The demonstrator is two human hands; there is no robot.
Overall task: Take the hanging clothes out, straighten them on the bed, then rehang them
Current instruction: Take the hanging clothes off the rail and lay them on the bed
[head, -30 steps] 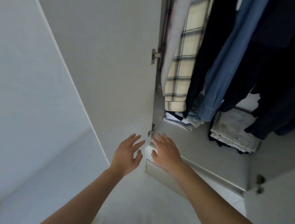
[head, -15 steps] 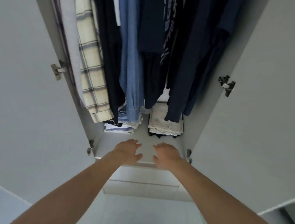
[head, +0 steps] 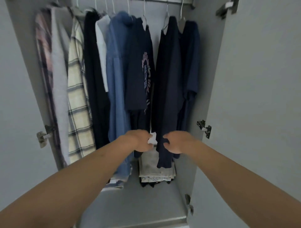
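Observation:
Several garments hang on white hangers from the rail [head: 162,1] of an open wardrobe: a grey top [head: 59,68], a cream plaid shirt [head: 78,104], a black garment [head: 94,78], a blue denim shirt [head: 116,84], a navy printed T-shirt [head: 138,68], a dark navy top [head: 167,81] and a navy shirt [head: 189,65]. My left hand [head: 140,140] and my right hand [head: 176,142] reach side by side to the lower hems, fingers loosely curled. The right hand's fingertips are at the edge of the dark navy top; no firm grip shows.
Folded clothes [head: 156,170] are stacked on the wardrobe floor [head: 138,203] below the hanging items. Both doors stand open, the left door [head: 16,114] and the right door [head: 260,114], with metal hinges [head: 205,128] on the side walls.
The view has tilted up from the wardrobe floor to the rail. Both hands rose from the shelf edge to the hems of the navy garments, fingers curling.

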